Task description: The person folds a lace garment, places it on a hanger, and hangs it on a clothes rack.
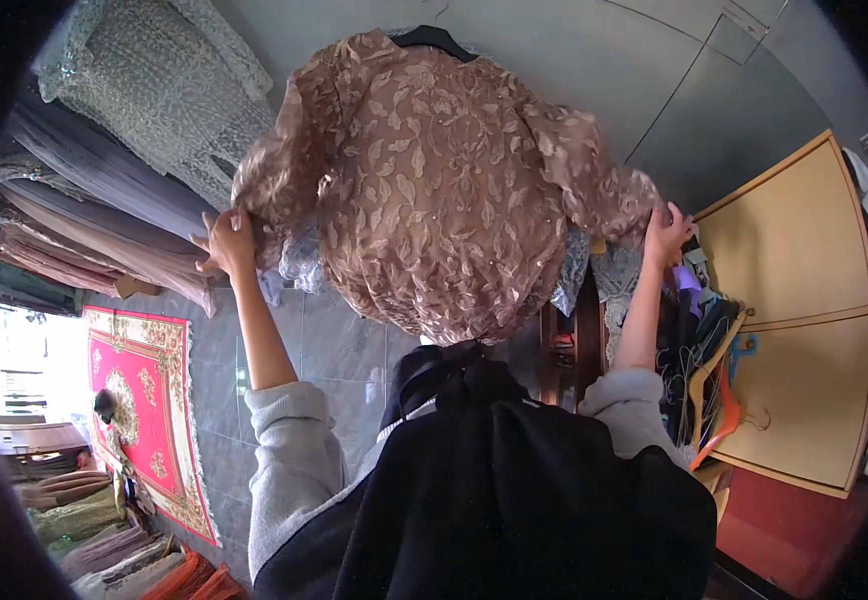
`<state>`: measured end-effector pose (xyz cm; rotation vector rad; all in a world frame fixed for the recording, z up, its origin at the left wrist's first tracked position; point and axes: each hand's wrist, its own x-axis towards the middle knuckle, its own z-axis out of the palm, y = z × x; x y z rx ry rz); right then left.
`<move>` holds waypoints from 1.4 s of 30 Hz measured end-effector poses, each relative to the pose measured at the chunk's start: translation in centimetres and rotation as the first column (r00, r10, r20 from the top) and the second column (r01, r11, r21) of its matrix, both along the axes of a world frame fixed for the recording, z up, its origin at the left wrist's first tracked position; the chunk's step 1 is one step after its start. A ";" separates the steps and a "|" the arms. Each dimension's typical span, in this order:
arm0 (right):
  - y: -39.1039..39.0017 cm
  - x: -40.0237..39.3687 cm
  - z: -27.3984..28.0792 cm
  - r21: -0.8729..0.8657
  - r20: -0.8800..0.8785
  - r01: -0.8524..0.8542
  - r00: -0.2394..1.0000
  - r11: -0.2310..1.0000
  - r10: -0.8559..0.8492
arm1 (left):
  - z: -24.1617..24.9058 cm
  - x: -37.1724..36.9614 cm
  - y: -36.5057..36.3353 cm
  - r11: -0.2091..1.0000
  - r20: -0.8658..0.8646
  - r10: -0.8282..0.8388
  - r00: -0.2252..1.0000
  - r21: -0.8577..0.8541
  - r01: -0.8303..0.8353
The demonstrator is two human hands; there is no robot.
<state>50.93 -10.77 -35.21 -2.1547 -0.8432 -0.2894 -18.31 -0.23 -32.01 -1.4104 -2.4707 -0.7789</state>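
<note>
A tan lace garment (434, 190) with a leaf pattern hangs from a black hanger (434, 40) overhead, spread wide between both raised arms. The left hand (226, 243) grips its left edge and the right hand (666, 232) pinches its right edge. A grey lace garment (154, 80) hangs to the left, a wooden cabinet (804, 310) stands at right, and a red rug (144, 400) lies on the floor.
</note>
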 end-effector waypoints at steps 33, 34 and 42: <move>-3.9 -20.8 -3.7 -0.354 -0.013 -0.309 0.946 0.883 0.325 | -3.6 10.1 -3.0 0.687 0.273 -0.638 0.720 -0.223 0.692; -4.0 -20.6 -3.4 -0.280 -0.006 -0.301 0.950 0.912 0.311 | -4.0 9.6 -3.2 0.707 0.282 -0.657 0.699 -0.091 0.701; 1.1 -16.6 5.0 0.057 0.163 -0.449 0.886 0.892 0.435 | 2.9 7.5 1.6 0.645 0.064 -0.750 0.659 0.294 0.706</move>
